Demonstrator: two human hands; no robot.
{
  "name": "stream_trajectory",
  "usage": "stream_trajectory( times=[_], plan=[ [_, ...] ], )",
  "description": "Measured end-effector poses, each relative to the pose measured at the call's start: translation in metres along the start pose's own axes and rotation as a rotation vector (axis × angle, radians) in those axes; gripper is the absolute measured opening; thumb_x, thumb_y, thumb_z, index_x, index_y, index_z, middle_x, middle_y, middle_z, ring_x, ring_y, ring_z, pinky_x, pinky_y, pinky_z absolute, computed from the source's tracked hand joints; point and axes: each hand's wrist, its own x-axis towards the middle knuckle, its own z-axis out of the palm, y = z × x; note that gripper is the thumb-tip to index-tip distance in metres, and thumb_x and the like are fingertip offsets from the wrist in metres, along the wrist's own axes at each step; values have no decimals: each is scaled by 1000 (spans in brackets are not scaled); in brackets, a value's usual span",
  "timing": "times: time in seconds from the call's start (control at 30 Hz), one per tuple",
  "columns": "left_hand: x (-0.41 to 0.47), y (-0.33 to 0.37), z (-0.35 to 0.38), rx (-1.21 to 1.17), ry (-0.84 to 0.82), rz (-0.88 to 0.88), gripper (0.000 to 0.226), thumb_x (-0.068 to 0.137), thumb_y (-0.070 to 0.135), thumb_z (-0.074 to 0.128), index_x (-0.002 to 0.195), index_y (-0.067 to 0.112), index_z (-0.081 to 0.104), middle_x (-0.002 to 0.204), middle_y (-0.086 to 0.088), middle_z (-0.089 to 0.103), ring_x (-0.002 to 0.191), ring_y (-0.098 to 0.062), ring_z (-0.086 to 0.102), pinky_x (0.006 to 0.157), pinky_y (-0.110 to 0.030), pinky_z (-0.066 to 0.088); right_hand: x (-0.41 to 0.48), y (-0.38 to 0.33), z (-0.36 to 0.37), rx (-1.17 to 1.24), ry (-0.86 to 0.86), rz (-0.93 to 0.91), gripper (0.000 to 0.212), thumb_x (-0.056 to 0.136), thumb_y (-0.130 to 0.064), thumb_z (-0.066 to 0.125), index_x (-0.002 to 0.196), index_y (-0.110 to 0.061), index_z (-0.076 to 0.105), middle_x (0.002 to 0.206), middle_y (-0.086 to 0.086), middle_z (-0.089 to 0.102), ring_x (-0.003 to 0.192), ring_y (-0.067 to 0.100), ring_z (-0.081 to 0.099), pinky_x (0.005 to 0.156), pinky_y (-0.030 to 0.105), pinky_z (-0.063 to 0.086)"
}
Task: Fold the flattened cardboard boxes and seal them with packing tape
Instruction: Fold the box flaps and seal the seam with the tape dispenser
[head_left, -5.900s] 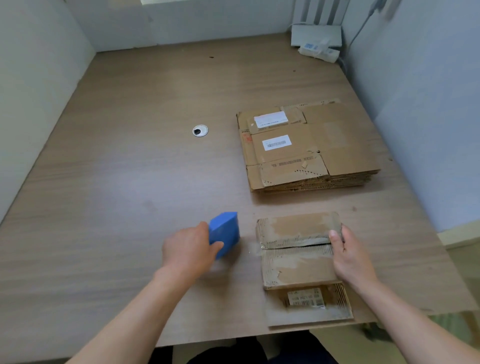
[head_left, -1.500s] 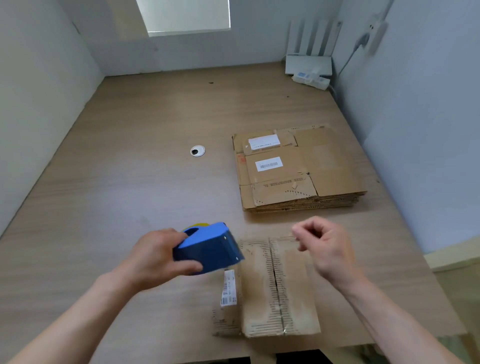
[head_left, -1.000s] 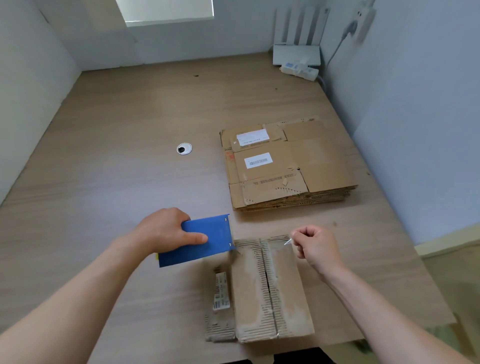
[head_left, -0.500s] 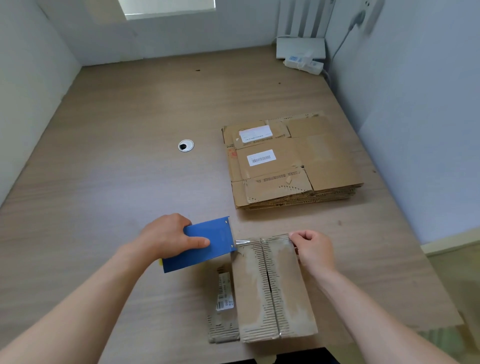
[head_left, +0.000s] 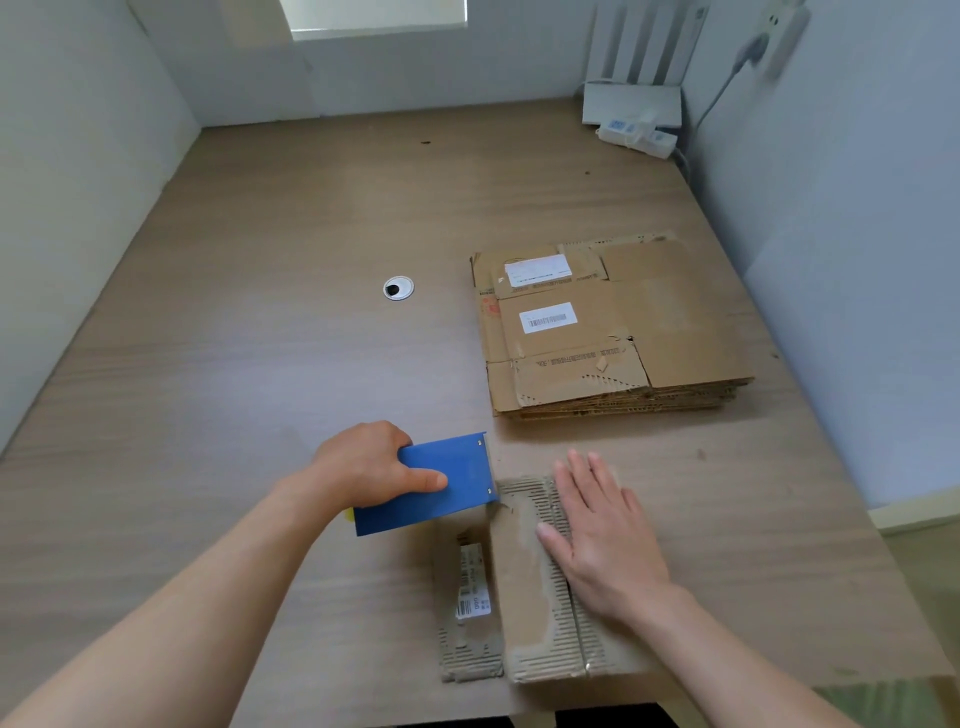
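Observation:
A small folded cardboard box (head_left: 524, 613) lies at the table's near edge, its two closed flaps meeting in a seam that runs away from me. A flap with a white label sticks out on its left side. My right hand (head_left: 602, 540) lies flat on the box top, fingers straight, over the seam. My left hand (head_left: 374, 467) grips a blue tape dispenser (head_left: 436, 483), whose front edge sits at the box's far left corner. A stack of flattened cardboard boxes (head_left: 613, 332) rests further back on the right.
The wooden table (head_left: 234, 389) has a round cable grommet (head_left: 398, 288) near its middle. A white router and a power strip (head_left: 636, 135) sit in the far right corner. Walls close in on the left, back and right.
My right hand opened from a pinch at the box's far edge and now lies flat on the flaps. The dispenser stays at the box's far left corner.

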Motion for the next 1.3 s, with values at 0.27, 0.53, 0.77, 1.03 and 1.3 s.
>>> stream_trajectory(
  times=[0.27,0.53,0.77,1.03,1.3],
  plan=[
    [-14,-28,7,-148,-9,7,56,55,77,58,71,24,62,69,8,64,64,-10,61,54,-26,40,1,-1,7,-30,27,-22,73,92,-75,2,148,-38,-28,149,-22,-44,140,1,-39,118,37,-1],
    [-22,-56,1,-97,11,-75,55,52,76,58,69,25,63,65,9,64,63,-8,61,54,-25,40,3,-1,8,-46,30,-21,75,90,-75,1,148,-36,-27,156,-18,-35,141,2,-37,123,40,9],
    [-9,-8,24,179,105,-162,54,62,73,56,76,22,57,75,9,60,66,-10,54,53,-26,35,2,-1,8,-50,37,-17,75,89,-77,-2,149,-37,-25,158,-18,-33,141,2,-37,124,40,9],
    [-26,-14,34,336,368,-225,37,86,63,49,86,26,48,79,5,55,73,-22,52,58,-29,32,2,-2,7,-58,47,-6,76,90,-75,0,150,-35,-24,161,-14,-28,144,5,-33,125,40,10],
    [-47,-86,95,231,402,-361,29,96,47,48,107,20,52,110,0,61,105,-26,54,83,-41,38,3,-5,6,-65,66,-12,79,91,-73,2,154,-29,-16,161,-13,-24,146,7,-30,120,29,-1]
  ],
)
